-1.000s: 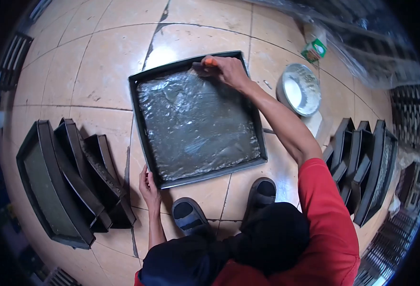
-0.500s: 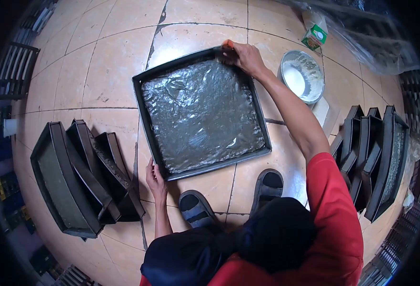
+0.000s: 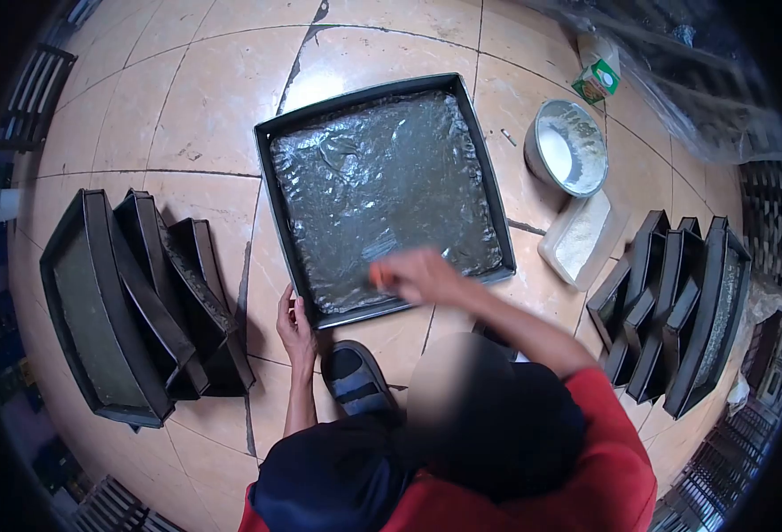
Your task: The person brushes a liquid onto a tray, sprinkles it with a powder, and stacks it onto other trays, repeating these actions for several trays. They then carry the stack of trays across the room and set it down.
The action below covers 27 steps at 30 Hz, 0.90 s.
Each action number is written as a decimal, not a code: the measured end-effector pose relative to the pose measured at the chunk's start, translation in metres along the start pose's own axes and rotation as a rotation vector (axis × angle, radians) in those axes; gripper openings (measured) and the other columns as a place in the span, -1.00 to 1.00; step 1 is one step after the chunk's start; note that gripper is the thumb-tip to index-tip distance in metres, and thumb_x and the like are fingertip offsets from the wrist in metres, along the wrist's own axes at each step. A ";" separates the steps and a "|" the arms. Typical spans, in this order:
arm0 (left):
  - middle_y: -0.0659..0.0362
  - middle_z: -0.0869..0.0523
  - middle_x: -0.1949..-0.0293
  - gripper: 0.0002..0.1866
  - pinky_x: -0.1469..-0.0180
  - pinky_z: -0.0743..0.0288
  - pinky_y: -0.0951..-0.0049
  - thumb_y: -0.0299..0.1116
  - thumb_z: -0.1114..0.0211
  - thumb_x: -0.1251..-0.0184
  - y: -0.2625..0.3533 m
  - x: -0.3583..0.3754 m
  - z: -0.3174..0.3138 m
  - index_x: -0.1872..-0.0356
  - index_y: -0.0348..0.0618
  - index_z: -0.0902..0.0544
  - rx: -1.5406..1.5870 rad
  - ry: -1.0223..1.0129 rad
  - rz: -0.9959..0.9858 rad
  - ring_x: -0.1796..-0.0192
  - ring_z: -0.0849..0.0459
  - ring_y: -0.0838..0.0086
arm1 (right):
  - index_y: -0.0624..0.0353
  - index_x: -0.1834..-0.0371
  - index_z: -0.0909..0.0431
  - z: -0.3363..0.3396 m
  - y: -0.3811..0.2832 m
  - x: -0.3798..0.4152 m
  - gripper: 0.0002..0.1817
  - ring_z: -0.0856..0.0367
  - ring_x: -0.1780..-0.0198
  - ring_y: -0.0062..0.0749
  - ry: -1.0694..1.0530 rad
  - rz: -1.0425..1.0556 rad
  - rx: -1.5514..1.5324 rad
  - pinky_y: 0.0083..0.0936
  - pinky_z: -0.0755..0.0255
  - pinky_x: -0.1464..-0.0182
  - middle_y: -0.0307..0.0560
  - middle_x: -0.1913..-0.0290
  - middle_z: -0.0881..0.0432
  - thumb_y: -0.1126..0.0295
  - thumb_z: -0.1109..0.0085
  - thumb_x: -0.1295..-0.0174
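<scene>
— On the tiled floor [image 3: 205, 97], where does the work stand?

— The person crouches over a square baking tray [image 3: 267, 168] lined with a crinkled plastic sheet [image 3: 382, 195]. The left hand [image 3: 295, 326] rests at the tray's near left corner, fingers curled onto the rim and steadying it. The right hand [image 3: 413, 275] hovers over the near edge, blurred; something small and orange shows at its fingertips, but whether the fingers grip it cannot be told.

— How does the person do this step well?

— Judging by the wrinkles, the person does best to keep the left hand pinning that corner and to press the lining flat in even strokes toward the walls, so no folds lift. The bowl of white powder [image 3: 568, 146] and the stacked trays [image 3: 134, 301] sit well apart, so elbows have room.
</scene>
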State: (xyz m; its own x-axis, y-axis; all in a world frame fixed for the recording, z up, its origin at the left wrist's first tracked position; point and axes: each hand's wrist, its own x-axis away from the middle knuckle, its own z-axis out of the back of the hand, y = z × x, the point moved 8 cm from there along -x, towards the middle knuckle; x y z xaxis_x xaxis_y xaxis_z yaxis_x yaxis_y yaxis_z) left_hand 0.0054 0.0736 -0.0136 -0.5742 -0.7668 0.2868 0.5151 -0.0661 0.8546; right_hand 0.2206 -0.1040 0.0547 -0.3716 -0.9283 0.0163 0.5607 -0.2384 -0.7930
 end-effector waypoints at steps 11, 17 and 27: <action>0.32 -0.52 0.33 -0.58 0.30 -0.26 0.57 -0.24 -0.14 -0.62 -0.010 -0.001 0.002 -0.37 -0.15 -0.55 0.078 0.001 0.044 0.35 -0.36 0.67 | -0.15 0.08 -0.66 0.031 -0.012 -0.152 -0.75 -0.76 0.04 -0.11 0.374 0.483 0.382 -0.25 -0.65 0.03 -0.17 0.03 -0.74 0.44 -0.15 -0.22; -0.06 -0.44 -0.37 -0.42 -0.48 -0.19 0.16 -0.31 -0.15 -0.51 0.083 0.028 -0.003 -0.49 -0.23 -0.34 -0.145 0.020 -0.345 -0.45 -0.37 0.15 | 0.07 -0.12 -0.56 -0.032 -0.047 -0.017 -0.61 -0.74 0.14 0.01 0.134 0.197 -0.021 -0.16 -0.62 0.25 -0.02 0.08 -0.68 0.46 -0.23 -0.18; -0.11 -0.75 -0.06 -0.86 -0.43 -0.38 0.11 -0.64 -0.16 -0.43 0.166 0.055 -0.122 0.06 -0.27 -0.55 0.095 -0.511 -0.594 -0.31 -0.64 0.12 | 0.25 0.00 -0.66 0.076 0.009 0.110 -0.73 -0.72 -0.01 -0.11 0.435 -0.190 -0.223 -0.29 -0.60 -0.04 0.04 0.02 -0.71 0.41 -0.32 -0.27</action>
State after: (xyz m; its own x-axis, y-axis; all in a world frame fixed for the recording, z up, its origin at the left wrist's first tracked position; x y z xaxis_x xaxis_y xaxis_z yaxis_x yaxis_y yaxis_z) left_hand 0.1367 -0.0570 0.0910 -0.9693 -0.2303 -0.0856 -0.0128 -0.3005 0.9537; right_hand 0.2406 -0.2296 0.0956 -0.7509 -0.6589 -0.0445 0.3001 -0.2804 -0.9118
